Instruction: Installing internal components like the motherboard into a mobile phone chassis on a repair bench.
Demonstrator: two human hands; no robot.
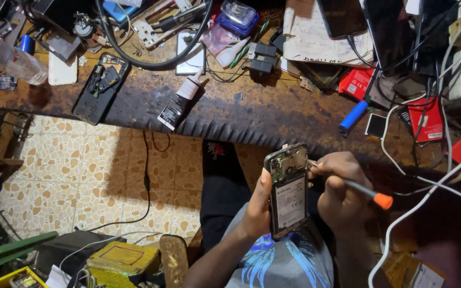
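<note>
An opened phone [289,191] with its back cover off shows a circuit board at the top and a battery below. My left hand [256,208] holds it upright from the left side, above my lap. In my right hand [340,192] is a thin screwdriver [366,192] with an orange end cap. Its metal tip touches the phone's upper right edge, by the circuit board.
A worn dark workbench [252,112] spans the top. On it lie another opened phone [100,88], a glue tube [180,102], a blue cylinder [353,114], red packets [356,82], a plastic bottle [12,58] and tangled white cables [433,160]. Tiled floor [81,170] shows at left.
</note>
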